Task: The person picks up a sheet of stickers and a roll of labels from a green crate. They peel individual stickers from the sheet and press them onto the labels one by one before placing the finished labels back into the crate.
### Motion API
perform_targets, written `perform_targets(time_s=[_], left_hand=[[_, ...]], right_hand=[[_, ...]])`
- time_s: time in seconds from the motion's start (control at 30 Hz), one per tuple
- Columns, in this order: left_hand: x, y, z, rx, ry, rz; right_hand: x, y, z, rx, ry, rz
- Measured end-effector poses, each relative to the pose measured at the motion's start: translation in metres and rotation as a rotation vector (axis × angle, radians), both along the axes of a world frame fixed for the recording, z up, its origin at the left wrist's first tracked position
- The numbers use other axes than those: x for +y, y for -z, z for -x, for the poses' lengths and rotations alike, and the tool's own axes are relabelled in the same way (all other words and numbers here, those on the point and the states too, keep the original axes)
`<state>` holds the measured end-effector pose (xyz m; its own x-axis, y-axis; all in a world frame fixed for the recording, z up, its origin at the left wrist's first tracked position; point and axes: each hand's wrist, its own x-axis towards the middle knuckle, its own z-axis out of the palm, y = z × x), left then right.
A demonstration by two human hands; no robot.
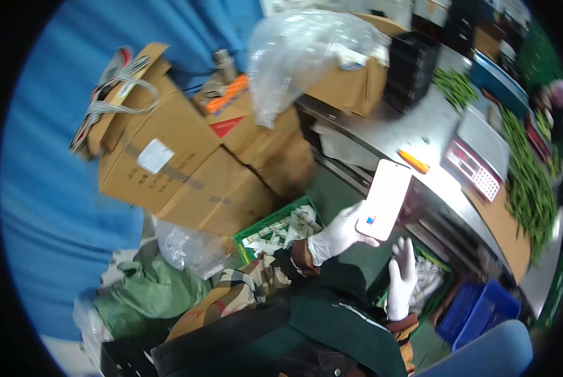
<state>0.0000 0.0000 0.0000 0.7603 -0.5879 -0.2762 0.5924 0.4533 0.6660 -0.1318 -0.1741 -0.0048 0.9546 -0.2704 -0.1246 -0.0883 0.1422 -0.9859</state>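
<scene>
A shiny grey metal bench (pixel 413 133) carries an open brown cardboard box (pixel 350 88) at its left end, with a tall black box (pixel 412 72) just beside it. A slim orange object (pixel 413 161) lies near the front edge. Right of it sits a silver scale with a red-and-white keypad (pixel 479 157), between a small heap of green beans (pixel 455 88) and a long pile of green beans (pixel 525 188). A flat brown board (pixel 500 235) lies along the front edge at right.

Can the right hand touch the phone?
Probably yes: the right hand is open and holds nothing, and the phone, in the left hand, looks close by with nothing seen between them.
</scene>
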Motion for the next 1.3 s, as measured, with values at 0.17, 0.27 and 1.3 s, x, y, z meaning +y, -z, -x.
perform_targets(time_s=[0.17, 0.27, 1.3], left_hand=[[0.09, -0.041, -0.097, -0.801, -0.394, -0.962], [0.066, 0.03, -0.109, -0.806, -0.678, -0.922], [-0.045, 0.323, 0.042, 0.293, 0.137, -1.172]], right_hand=[[-0.006, 0.069, -0.066, -0.043, -0.18, -0.091], [-0.094, 0.027, -0.034, 0.127, -0.231, 0.201], [-0.282, 0.528, 0.217, 1.399, 0.044, 0.413]])
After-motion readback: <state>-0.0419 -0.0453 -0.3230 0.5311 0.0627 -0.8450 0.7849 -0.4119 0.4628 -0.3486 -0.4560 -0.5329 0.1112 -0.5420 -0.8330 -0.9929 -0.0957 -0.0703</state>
